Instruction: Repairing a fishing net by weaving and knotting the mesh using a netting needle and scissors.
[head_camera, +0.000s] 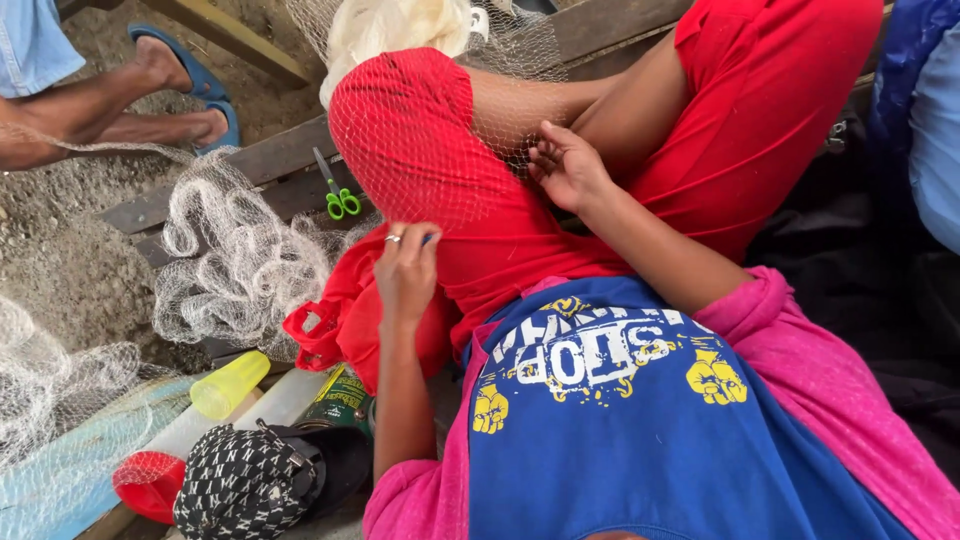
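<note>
Sitting nearest the camera is the person's own torso in a blue printed shirt (620, 420) and pink sleeves, with red-trousered knees drawn up ahead. At the lower left lie a black-and-white patterned bag (245, 485), a red cup (148, 482), a yellow cup (229, 384) and a tin can (340, 398) (its label partly hidden).

Farther on, the left hand (407, 270), a ring on one finger, has its fingers closed together, pinching the fishing net (430, 150) against the left knee; a small dark tool seems to peek out, though I cannot tell what. The right hand (567, 165) grips the same net between the knees, fingers curled shut on the mesh.

Beyond, more net is heaped on wooden planks (275, 160) beside green-handled scissors (338, 192). Farthest off, another person's sandalled feet (185, 75) rest on the sandy ground.
</note>
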